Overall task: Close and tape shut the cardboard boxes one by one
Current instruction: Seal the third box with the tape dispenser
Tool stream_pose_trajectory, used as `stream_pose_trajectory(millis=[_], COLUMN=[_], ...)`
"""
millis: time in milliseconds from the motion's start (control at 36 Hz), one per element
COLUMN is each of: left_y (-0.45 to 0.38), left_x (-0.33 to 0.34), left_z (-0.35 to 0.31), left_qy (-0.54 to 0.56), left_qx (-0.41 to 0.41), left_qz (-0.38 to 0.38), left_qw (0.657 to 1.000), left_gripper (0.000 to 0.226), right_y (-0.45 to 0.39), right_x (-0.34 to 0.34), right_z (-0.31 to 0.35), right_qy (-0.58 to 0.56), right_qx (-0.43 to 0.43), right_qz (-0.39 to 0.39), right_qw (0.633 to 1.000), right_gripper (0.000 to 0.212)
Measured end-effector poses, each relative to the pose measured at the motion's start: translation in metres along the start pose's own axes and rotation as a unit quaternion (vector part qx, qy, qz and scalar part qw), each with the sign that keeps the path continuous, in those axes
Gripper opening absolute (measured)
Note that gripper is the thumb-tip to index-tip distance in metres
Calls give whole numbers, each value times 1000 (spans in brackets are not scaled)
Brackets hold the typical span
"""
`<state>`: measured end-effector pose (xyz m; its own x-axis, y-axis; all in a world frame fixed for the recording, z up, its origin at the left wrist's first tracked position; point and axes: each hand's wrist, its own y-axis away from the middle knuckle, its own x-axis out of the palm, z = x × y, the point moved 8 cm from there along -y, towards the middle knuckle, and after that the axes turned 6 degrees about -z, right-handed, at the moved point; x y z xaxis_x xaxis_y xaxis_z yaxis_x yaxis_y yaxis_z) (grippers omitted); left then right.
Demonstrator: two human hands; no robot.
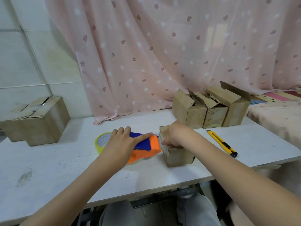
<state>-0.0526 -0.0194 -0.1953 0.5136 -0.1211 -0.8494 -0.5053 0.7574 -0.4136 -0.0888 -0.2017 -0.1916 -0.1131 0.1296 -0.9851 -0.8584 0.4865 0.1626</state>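
Left hand (121,141) grips tape dispenser (145,146) | right hand (175,136) presses box (176,151) flaps | risk: flaps spring open, tape wrinkles

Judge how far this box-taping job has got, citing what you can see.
Done, it seems: the closed boxes stacked at the left. In hand: the small box, which the right hand presses shut while the left hand grips the tape dispenser beside it. Left: three boxes at the back, flaps up.
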Motion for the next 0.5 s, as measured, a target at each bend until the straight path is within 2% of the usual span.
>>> stream_pose_trajectory(millis=[56,167,250,306,389,417,500], left_y=[0,-1,-1,-2,-3,-3,0], left_x=[-1,-1,-8,-11,-12,-9,-1], left_z=[-2,-2,-10,-14,-6,-1,5], left_qy=[-1,7,-3,1,40,59,82], left_qx=[5,-1,-1,0,-22,-30,-30], left_qz=[-2,20,11,19,4,-3,-5], left_qw=[1000,1000,1000,1000,999,998,996], left_gripper=[103,98,94,92,97,102,113], right_y=[8,15,17,14,17,17,18], right_x=[-7,-15,-18,-19,-20,-21,-25], right_z=[5,10,12,8,-4,-8,-21], right_qy=[34,67,91,55,-42,-83,-193], right_qx=[-19,-36,-54,-28,9,16,31], right_qz=[15,39,53,59,95,102,91], right_qw=[999,996,993,996,995,991,976], right_gripper=[65,75,55,36,34,35,58])
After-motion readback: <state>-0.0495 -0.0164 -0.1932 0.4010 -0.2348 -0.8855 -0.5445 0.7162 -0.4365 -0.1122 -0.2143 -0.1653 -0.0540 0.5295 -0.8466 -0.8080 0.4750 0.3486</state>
